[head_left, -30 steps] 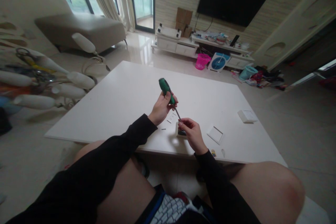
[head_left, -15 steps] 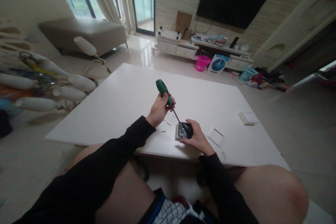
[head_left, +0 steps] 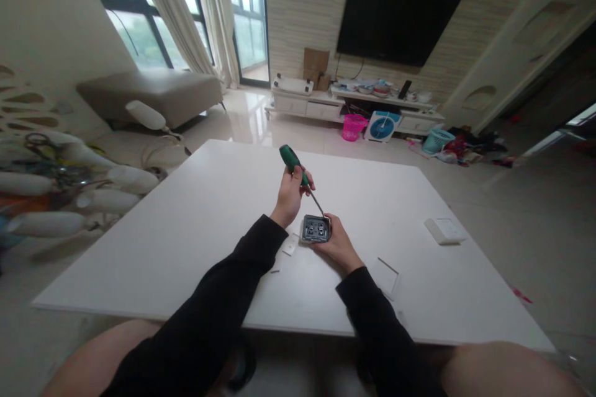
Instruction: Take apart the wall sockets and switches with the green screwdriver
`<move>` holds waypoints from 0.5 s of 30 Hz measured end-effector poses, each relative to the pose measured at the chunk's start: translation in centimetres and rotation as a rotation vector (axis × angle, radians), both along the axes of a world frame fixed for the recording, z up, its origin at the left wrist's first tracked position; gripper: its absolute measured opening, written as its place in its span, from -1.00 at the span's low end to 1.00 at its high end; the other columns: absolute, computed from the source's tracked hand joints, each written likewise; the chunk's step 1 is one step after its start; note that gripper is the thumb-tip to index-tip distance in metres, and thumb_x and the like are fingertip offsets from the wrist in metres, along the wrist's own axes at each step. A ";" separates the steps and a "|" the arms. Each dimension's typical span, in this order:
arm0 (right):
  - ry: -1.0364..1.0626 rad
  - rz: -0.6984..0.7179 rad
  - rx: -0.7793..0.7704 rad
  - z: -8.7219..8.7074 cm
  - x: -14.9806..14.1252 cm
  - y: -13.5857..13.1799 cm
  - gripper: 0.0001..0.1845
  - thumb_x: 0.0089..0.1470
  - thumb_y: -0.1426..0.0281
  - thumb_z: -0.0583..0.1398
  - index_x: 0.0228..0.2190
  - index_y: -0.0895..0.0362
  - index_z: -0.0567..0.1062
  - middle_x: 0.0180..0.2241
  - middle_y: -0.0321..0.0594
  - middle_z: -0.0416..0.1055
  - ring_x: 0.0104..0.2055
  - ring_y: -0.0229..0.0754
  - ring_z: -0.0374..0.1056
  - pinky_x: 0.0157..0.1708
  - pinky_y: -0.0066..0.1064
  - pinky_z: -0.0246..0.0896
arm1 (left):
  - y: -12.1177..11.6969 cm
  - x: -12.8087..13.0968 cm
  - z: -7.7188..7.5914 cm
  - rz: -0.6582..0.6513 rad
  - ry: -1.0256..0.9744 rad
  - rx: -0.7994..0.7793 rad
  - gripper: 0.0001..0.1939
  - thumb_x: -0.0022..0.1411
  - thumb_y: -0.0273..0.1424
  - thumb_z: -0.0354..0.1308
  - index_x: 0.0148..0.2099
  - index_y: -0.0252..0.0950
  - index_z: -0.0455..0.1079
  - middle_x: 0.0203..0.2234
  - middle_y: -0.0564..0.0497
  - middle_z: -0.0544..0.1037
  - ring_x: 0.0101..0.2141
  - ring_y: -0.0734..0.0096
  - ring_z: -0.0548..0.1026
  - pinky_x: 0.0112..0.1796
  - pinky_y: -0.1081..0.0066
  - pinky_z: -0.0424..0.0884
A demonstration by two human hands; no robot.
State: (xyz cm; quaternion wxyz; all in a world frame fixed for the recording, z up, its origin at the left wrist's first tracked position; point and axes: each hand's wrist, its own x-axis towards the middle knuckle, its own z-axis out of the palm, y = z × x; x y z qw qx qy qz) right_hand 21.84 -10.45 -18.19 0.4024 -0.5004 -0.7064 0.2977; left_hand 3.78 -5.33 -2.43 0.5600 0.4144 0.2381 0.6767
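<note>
My left hand (head_left: 289,197) is wrapped round a green-handled screwdriver (head_left: 294,164), its shaft slanting down to the right. The tip meets the upper right corner of a dark square switch module (head_left: 315,229). My right hand (head_left: 336,245) grips that module from below and the right, tilting its open back towards me, a little above the white table (head_left: 186,223). Both arms wear black sleeves.
A white cover plate (head_left: 385,272) lies right of my right wrist, and a white switch (head_left: 444,230) sits further right. Small white parts (head_left: 289,246) lie under the hands. Beyond the table stand a TV stand (head_left: 354,105), a pink basket (head_left: 352,126) and a sofa (head_left: 149,93).
My right hand has lifted and tilted the switch module so its back faces me. The screwdriver tip stays at the module. The camera has tipped upward, showing less of my legs.
</note>
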 end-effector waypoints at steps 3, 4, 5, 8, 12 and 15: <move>0.035 0.008 -0.001 0.1 0.1 2.7 0.06 -0.24 0.30 0.55 0.23 0.03 0.21 0.13 -0.06 0.36 0.15 0.07 0.40 0.21 0.01 0.32 | 2.5 1.1 -1.2 0.036 -0.057 0.047 -0.40 0.18 0.17 0.33 -0.18 -0.21 0.22 -0.52 0.18 0.44 -0.57 0.54 0.40 -0.54 0.51 0.24; 0.033 0.031 0.012 0.3 0.1 3.4 0.05 -0.23 0.29 0.55 0.22 0.02 0.21 0.15 -0.05 0.34 0.17 0.08 0.38 0.24 0.02 0.29 | 3.2 1.3 -1.7 0.048 -0.070 0.047 -0.40 0.18 0.17 0.34 -0.18 -0.21 0.22 -0.52 0.19 0.43 -0.58 0.55 0.39 -0.54 0.51 0.23; 0.026 0.060 0.025 0.5 0.2 3.9 0.04 -0.23 0.29 0.55 0.23 0.01 0.22 0.17 -0.05 0.32 0.20 0.09 0.36 0.27 0.03 0.26 | 3.9 1.4 -2.2 0.060 -0.080 0.046 -0.41 0.18 0.16 0.34 -0.18 -0.21 0.23 -0.53 0.19 0.43 -0.58 0.55 0.38 -0.55 0.51 0.23; -0.001 0.116 0.029 1.3 0.5 4.7 0.04 -0.23 0.26 0.56 0.23 -0.02 0.24 0.20 -0.05 0.29 0.26 0.11 0.30 0.31 0.04 0.21 | 5.7 1.5 -3.4 0.076 -0.079 0.060 -0.42 0.20 0.16 0.33 -0.18 -0.20 0.24 -0.53 0.18 0.43 -0.59 0.54 0.37 -0.56 0.51 0.22; 0.003 0.151 0.011 2.3 0.8 4.7 -0.14 -0.14 0.31 0.51 0.16 -0.02 0.32 0.12 -0.10 0.33 0.19 0.07 0.34 0.25 -0.01 0.28 | 7.0 1.5 -4.1 0.020 0.000 0.107 -0.45 0.25 0.15 0.30 -0.17 -0.21 0.26 -0.53 0.17 0.42 -0.59 0.55 0.34 -0.56 0.51 0.20; 0.013 0.158 -0.017 2.7 0.7 4.3 -0.18 -0.11 0.33 0.50 0.15 -0.02 0.34 0.11 -0.10 0.33 0.19 0.07 0.33 0.25 -0.01 0.28 | 7.1 1.6 -3.8 -0.048 0.080 0.140 -0.47 0.27 0.15 0.28 -0.16 -0.20 0.26 -0.51 0.16 0.42 -0.57 0.55 0.33 -0.55 0.50 0.20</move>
